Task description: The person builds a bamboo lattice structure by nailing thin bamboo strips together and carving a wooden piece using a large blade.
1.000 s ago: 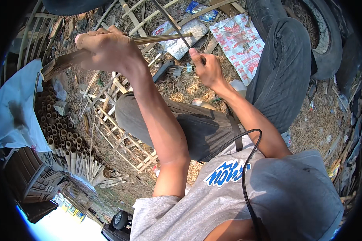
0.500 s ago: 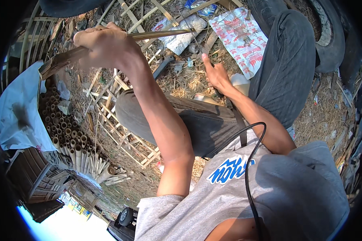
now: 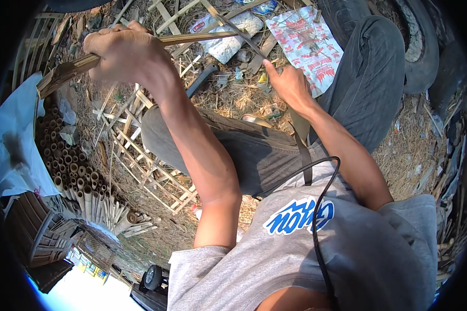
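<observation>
Gripping long pale bamboo strip (image 3: 192, 38), left hand (image 3: 122, 52) fisting around it, raised over straw ground (image 3: 233, 101). Strip's left end looking darker, wider. Right hand (image 3: 288, 83) hanging loosely open, touching nothing clearly. Strip's middle hiding inside fist.

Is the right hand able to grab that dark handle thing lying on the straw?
Probably yes. The right hand is empty, fingers spread, and the dark handle lies on the straw just to its left with nothing over it. The left hand is busy gripping the bamboo strip.

The left hand (image 3: 127, 54) grips a long split bamboo strip (image 3: 192, 38), while the right hand (image 3: 289, 85) hovers open above straw-littered ground (image 3: 233, 101).
</observation>
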`<state>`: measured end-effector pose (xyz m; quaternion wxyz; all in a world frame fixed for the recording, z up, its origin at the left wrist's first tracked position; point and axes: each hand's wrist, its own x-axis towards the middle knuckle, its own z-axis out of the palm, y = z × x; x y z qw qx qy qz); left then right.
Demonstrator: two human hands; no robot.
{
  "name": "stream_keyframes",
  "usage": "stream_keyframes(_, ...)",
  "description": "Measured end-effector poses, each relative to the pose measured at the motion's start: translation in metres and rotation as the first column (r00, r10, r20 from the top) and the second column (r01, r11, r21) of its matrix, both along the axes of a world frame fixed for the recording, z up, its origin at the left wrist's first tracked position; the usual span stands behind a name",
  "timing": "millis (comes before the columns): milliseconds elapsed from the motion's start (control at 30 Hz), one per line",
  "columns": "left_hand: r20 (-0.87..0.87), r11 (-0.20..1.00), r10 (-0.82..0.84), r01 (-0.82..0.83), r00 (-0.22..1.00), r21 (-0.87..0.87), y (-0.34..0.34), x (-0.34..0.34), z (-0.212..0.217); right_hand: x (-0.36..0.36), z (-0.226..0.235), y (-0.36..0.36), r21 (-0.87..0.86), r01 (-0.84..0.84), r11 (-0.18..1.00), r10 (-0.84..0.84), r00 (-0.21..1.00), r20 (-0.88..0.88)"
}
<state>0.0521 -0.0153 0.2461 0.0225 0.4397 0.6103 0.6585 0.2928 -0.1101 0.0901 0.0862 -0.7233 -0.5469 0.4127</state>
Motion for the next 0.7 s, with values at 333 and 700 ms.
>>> stream_keyframes(333,0.367,0.811,-0.585,0.517,0.723,0.274,0.009,0.04,0.025,0.023,-0.018,0.012,-0.134,-0.027,0.991,0.021,0.999,-0.044)
stream_keyframes(700,0.482,0.852,-0.523,0.454,0.703,0.262,-0.009,0.03,0.022,0.021,0.002,0.021,-0.796,-0.265,0.544,-0.678,0.419,-0.604)
